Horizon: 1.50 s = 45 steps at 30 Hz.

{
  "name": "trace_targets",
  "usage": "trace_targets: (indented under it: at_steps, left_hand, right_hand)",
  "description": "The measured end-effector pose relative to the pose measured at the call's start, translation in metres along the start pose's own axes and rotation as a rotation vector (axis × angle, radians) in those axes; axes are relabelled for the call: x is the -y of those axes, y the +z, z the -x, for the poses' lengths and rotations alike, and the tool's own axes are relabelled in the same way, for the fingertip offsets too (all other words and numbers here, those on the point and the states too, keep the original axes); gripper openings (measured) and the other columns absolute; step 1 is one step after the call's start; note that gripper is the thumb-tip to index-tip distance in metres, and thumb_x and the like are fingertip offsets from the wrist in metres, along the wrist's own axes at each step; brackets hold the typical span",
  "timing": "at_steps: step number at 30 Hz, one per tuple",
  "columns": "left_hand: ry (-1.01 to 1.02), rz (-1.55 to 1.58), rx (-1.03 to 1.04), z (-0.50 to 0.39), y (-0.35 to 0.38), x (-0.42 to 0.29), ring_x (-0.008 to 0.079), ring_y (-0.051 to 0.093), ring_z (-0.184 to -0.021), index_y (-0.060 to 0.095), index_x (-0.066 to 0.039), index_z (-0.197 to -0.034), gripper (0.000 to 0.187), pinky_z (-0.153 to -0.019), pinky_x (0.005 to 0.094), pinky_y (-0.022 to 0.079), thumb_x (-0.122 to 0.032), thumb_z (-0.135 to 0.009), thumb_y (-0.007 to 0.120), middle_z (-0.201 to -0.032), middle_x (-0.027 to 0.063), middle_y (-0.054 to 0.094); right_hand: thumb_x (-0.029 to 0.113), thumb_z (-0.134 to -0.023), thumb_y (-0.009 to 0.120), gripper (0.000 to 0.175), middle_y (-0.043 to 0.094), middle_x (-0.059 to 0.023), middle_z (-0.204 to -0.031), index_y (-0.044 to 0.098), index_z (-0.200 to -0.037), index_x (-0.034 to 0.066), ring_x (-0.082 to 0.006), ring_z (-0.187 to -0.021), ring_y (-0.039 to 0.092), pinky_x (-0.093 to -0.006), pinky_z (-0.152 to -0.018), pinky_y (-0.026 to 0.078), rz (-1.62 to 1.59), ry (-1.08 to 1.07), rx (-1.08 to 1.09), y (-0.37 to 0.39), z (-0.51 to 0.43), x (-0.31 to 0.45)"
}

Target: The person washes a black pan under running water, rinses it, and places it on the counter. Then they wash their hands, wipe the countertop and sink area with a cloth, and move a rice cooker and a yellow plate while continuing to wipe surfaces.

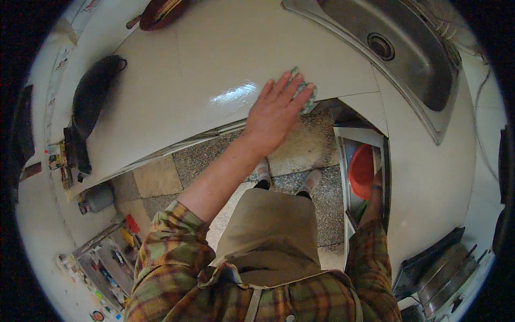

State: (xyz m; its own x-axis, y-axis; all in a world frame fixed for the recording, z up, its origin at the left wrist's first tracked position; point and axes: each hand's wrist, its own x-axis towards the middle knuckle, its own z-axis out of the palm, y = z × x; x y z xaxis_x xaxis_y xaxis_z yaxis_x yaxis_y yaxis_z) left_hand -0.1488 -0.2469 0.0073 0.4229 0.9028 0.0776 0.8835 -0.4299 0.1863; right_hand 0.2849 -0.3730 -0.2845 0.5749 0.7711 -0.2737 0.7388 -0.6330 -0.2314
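Observation:
My left hand (pixel 277 108) lies flat across the front edge of the white countertop (pixel 225 52). Under its fingers is a green-and-white patterned cloth (pixel 309 102), pressed to the surface and mostly covered. A wet sheen shows on the counter just left of the hand. My right hand (pixel 378 177) reaches down beside the right-hand counter, at an open cabinet compartment (pixel 358 132). The counter edge and shadow hide most of its fingers. Nearest to it is a red plastic bowl (pixel 361 171) inside the compartment.
A stainless steel sink (pixel 406 52) is set in the counter at upper right. A dark pan (pixel 96 92) stands at left, a brown pan (pixel 163 14) at the back. A gas cylinder (pixel 98 199) and a shelf rack (pixel 106 261) stand lower left. A dish rack (pixel 442 273) sits lower right.

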Motion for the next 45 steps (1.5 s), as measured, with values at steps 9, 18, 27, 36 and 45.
trace_targets:
  at_steps: [9, 18, 27, 36, 45]
  left_hand:
    - [-0.259, -0.185, 0.019, 0.098, -0.017, 0.061, 0.0301, 0.029, -0.139, 0.033, -0.015, -0.144, 0.065, -0.114, 0.0431, 0.026, 0.000, -0.083, 0.050, -0.150, 0.0103, 0.033]
    - [-0.698, -0.270, 0.019, 0.256, -0.080, 0.154, 0.0367, 0.052, -0.117, 0.044, -0.007, -0.136, 0.055, -0.096, 0.0421, 0.045, 0.003, -0.082, 0.046, -0.131, 0.0182, 0.052]
    - [-0.965, 0.623, -0.437, 0.239, -0.123, 0.098, 0.0140, 0.061, -0.073, 0.058, -0.005, -0.112, 0.025, -0.057, 0.0275, 0.052, -0.013, -0.089, 0.060, -0.089, 0.0057, 0.062]
    - [-0.362, 1.239, -0.171, 0.056, -0.126, -0.049, 0.0168, 0.055, -0.086, 0.058, 0.000, -0.099, 0.026, -0.080, 0.0332, 0.045, -0.022, -0.096, 0.046, -0.090, 0.0094, 0.060]
    - [0.160, 0.461, -0.313, -0.028, -0.159, -0.052, 0.0389, 0.046, -0.118, 0.061, -0.006, -0.112, 0.034, -0.104, 0.0551, 0.028, -0.019, -0.080, 0.064, -0.127, 0.0205, 0.050]
  right_hand:
    - [0.027, -0.097, 0.046, 0.045, 0.059, -0.0195, -0.117, 0.045, -0.135, 0.0035, -0.0268, -0.103, 0.058, -0.0365, -0.092, 0.045, 0.015, -0.007, -0.011, -0.003, 0.003, -0.001]
    - [0.025, -0.096, 0.048, 0.043, 0.063, -0.0196, -0.110, 0.046, -0.133, 0.0034, -0.0257, -0.095, 0.063, -0.0362, -0.087, 0.048, 0.034, 0.001, -0.045, -0.007, 0.005, -0.003]
    - [0.023, -0.095, 0.052, 0.031, 0.068, -0.0157, -0.094, 0.059, -0.116, 0.0006, -0.0180, -0.077, 0.067, -0.0332, -0.075, 0.052, -0.409, 0.010, -0.055, -0.060, 0.177, 0.065]
    - [0.053, -0.097, 0.040, 0.054, 0.060, -0.0096, -0.120, 0.055, -0.123, 0.0083, -0.0218, -0.107, 0.059, -0.0408, -0.091, 0.048, -1.926, 0.125, 0.966, -0.213, 0.261, 0.328]
    - [0.042, -0.097, 0.047, 0.039, 0.062, -0.0072, -0.113, 0.059, -0.116, 0.0097, -0.0218, -0.105, 0.058, -0.0407, -0.092, 0.049, -2.276, -0.132, 0.869, -0.318, 0.216, 0.408]
